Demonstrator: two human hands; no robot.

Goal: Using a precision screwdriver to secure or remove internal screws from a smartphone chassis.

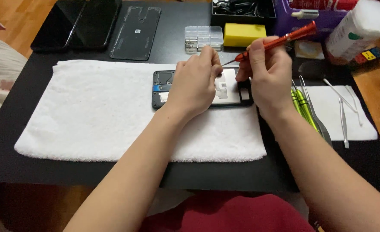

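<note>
While the opened phone (231, 92) lies on the white towel (95, 111) atop the black mat (9, 150), the left hand (194, 83) rests on its middle, fingers curled down, pinning it. Just right of it, the right hand (267, 75) is closed around a red screwdriver (280, 41), whose tip points down at the phone's upper edge between the two hands. Green-handled tools (304, 107) lie beside the right wrist.
</note>
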